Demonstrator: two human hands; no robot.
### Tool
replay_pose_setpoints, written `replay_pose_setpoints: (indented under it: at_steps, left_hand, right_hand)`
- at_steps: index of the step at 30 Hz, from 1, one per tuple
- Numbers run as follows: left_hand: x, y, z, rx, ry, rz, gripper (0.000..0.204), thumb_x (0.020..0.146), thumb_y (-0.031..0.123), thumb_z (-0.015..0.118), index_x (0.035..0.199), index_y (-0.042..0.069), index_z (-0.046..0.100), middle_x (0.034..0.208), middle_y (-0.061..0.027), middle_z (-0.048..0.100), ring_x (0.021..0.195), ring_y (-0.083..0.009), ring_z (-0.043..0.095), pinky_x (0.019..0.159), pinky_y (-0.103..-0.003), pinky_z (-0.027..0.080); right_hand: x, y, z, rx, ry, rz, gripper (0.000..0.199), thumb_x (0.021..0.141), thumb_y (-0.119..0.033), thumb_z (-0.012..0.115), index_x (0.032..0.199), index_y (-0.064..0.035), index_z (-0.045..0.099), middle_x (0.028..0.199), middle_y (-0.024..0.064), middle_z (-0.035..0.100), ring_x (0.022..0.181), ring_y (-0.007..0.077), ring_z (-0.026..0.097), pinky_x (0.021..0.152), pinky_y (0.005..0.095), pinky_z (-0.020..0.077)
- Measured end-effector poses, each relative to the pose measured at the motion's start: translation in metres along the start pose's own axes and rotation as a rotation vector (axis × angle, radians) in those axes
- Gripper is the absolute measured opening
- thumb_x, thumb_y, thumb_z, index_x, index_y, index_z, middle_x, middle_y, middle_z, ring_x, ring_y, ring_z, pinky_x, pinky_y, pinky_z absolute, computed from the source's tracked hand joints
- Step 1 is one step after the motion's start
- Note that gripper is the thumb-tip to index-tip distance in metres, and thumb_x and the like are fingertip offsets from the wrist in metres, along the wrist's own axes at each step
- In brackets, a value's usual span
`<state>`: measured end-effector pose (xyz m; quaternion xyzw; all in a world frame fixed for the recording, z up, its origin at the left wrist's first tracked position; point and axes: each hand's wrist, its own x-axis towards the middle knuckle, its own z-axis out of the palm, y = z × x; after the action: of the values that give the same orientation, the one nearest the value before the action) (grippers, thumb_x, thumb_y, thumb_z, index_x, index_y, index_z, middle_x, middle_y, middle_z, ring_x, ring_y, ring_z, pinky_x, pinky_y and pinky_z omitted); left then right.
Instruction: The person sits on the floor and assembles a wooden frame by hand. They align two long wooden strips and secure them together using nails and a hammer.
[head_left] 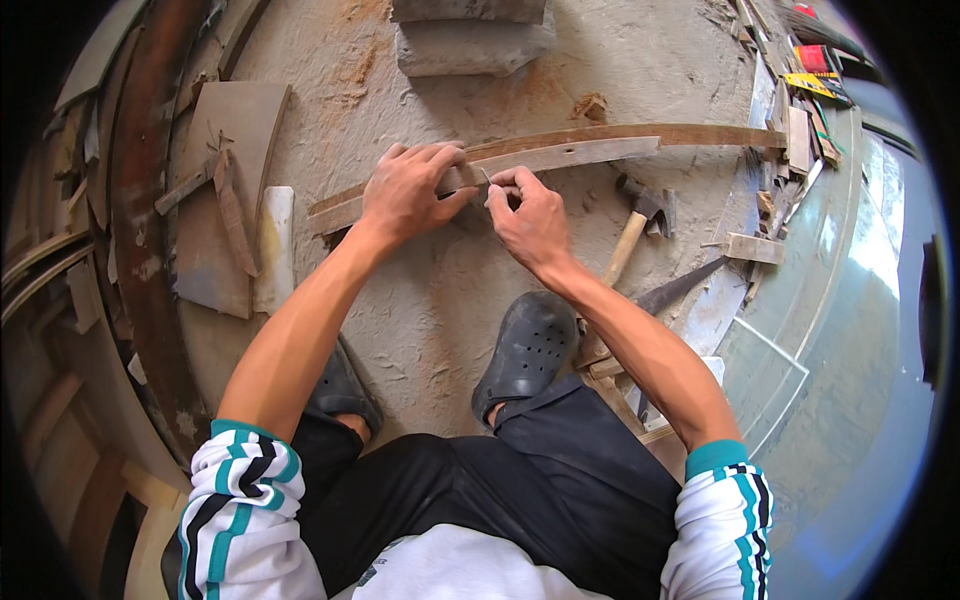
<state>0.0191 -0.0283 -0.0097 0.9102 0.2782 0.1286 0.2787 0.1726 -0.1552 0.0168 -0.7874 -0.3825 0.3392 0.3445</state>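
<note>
Two long wooden strips lie side by side across the floor ahead of me, a paler front strip (pixel 590 152) and a browner rear strip (pixel 710 135). My left hand (pixel 408 192) is closed around the pale strip, fingers over its far side and thumb on the near side. Just right of it, my right hand (pixel 532 218) pinches a thin nail (pixel 486 175) between thumb and forefinger, against the same strip. The nail's lower end is hard to make out. A claw hammer (pixel 630 240) with a wooden handle rests to the right of my right hand.
A concrete block (pixel 470 45) stands beyond the strips. Boards and a plywood panel (pixel 225 170) lie at left. A handsaw (pixel 685 287), wood scraps (pixel 797 140) and a red-and-yellow item (pixel 815 70) are at right, beside glass sheets (pixel 830 330). My dark clogs (pixel 527 345) are below the strips.
</note>
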Motion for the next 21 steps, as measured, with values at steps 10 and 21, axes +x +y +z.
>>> replay_pose_setpoints:
  at_steps: [10,21]
  left_hand:
    - [-0.0013,-0.0014,0.0014,0.009,0.027,0.041,0.044,0.084,0.042,0.079,0.116,0.014,0.069,0.131,-0.0051,0.069,0.112,-0.0266,0.068,0.095,-0.039,0.049]
    - [-0.0047,-0.0035,0.0019,0.039,0.057,0.196,0.04,0.087,0.031,0.076,0.126,0.022,0.069,0.14,-0.0024,0.063,0.114,-0.0254,0.067,0.095,-0.04,0.052]
  right_hand:
    - [0.0076,-0.0011,0.0044,-0.075,0.067,-0.017,0.02,0.093,-0.021,0.063,0.096,-0.0015,0.067,0.085,0.0187,0.073,0.081,0.037,0.072,0.077,0.0454,0.056]
    - [0.0092,-0.0053,0.0041,-0.04,0.073,-0.035,0.018,0.091,-0.019,0.065,0.093,-0.0013,0.067,0.081,0.02,0.072,0.078,0.0374,0.071,0.072,0.0452,0.0555]
